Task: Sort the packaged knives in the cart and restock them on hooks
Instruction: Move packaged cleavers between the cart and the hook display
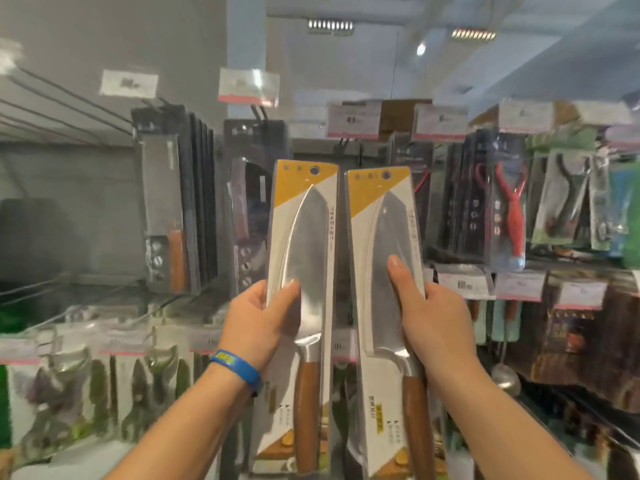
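Head view: left hand (258, 320) grasping pointed packaged knife (302, 258), right hand (427, 317) grasping broader packaged knife (389, 271); near-identical cards, so risk of mixing hooks (343, 144)

Your two forearms are bare, with no sleeves reaching into view. Your left hand (258, 317) has no rings on the fingers that show, and its thumbnail is short and unpainted. Around your left wrist sits a blue band (239, 370), smooth and rubbery in look, with a yellow patch of lettering too blurred to read. Your right hand (427, 306) is bare as well, its wrist plain, the one nail that shows short and unpainted.
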`<state>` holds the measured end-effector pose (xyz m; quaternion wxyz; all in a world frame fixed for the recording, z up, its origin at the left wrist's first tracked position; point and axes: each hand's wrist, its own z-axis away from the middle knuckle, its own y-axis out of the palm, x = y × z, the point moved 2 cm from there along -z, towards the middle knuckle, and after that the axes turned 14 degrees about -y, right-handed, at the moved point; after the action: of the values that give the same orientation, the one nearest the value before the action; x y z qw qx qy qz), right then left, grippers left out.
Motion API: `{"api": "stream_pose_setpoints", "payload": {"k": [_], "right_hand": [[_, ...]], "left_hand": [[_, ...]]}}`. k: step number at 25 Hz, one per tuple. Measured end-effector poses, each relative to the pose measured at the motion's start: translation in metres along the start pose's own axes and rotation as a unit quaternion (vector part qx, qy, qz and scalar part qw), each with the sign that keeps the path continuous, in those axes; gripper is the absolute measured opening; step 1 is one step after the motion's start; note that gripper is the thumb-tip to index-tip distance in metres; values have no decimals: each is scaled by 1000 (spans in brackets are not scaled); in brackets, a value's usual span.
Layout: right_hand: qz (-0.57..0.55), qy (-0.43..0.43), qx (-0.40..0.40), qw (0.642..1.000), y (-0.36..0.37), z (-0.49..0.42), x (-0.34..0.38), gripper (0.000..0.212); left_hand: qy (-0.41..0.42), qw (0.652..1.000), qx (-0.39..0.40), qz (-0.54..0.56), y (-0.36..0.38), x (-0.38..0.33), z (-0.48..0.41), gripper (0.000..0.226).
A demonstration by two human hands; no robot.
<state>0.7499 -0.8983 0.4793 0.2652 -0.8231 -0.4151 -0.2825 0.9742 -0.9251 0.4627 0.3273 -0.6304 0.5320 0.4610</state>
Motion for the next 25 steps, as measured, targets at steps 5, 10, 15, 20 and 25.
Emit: {"api": "stream_pose_setpoints", "payload": {"k": [5, 10, 15, 20, 25], "right_hand": [[12, -65, -34, 997, -6, -79, 2, 60], [31, -105, -19, 994, -1, -117, -6, 38], [31, -109, -4, 994, 8, -139, -4, 30], [62, -103, 39, 992, 15, -155, -2, 49], [43, -98, 18, 994, 13, -159, 2, 55]], "left_hand": [[31, 998, -45, -10, 19, -24, -51, 29], [44, 996, -76, -20, 36, -30, -85, 54], [76, 989, -116, -60, 47, -34, -105, 59], [110, 990, -83, -37, 48, -32, -119, 60], [117, 993, -32, -1, 50, -38, -119, 33]]}}
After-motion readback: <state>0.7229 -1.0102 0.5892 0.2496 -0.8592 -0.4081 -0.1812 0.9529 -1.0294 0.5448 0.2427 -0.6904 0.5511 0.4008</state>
